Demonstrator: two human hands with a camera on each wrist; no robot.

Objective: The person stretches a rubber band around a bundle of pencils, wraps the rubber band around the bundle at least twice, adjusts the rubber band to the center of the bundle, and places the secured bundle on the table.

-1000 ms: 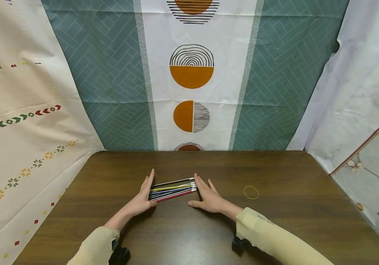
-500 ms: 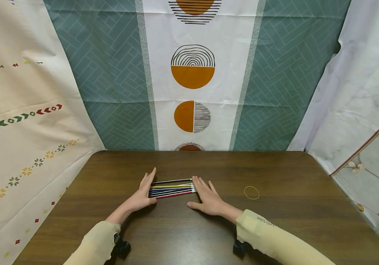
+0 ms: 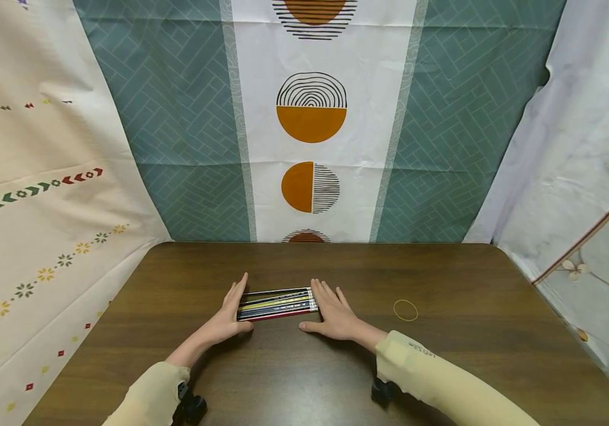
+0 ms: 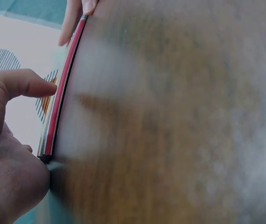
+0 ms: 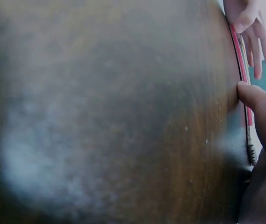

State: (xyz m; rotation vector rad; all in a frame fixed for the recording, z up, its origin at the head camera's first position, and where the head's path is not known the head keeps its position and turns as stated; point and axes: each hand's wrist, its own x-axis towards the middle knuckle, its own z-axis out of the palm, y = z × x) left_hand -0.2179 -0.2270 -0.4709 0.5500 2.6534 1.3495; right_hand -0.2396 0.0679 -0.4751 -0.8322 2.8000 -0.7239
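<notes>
Several pencils lie side by side on the dark wooden table, in black, yellow, white and red. My left hand stands with straight fingers against their left ends, its thumb along the near side. At the eraser ends, my right hand is held likewise, fingers extended and thumb pointing left. A red pencil forms the near edge of the row in the left wrist view. The right wrist view shows the right thumb overlapping the red pencil, with a metal ferrule below it.
A thin yellow rubber band lies on the table to the right of my right hand. Behind the table hangs a green and white patterned cloth. Pale cloths border the left and right sides.
The pencils have shifted between my hands: the yellow one sits nearer the middle and the far black one closer to the rest. Both hands have moved only slightly.
</notes>
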